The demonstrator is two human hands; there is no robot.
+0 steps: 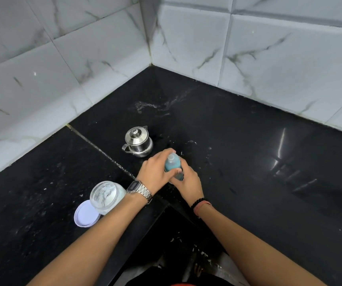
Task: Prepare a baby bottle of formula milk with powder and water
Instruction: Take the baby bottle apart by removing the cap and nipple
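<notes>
Both hands (172, 174) grip baby bottle (173, 164)

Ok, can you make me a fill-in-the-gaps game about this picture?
1. Both hands hold the blue baby ____.
2. The powder jar has its lid ____.
3. The left hand has a ____ on its wrist.
4. The steel kettle stands on the ____ counter.

Missing words: bottle; off; watch; black

left hand (155, 171) + right hand (187, 182) grip bottle (173, 164) | kettle (138, 142) behind | open powder jar (105, 196) left
</notes>
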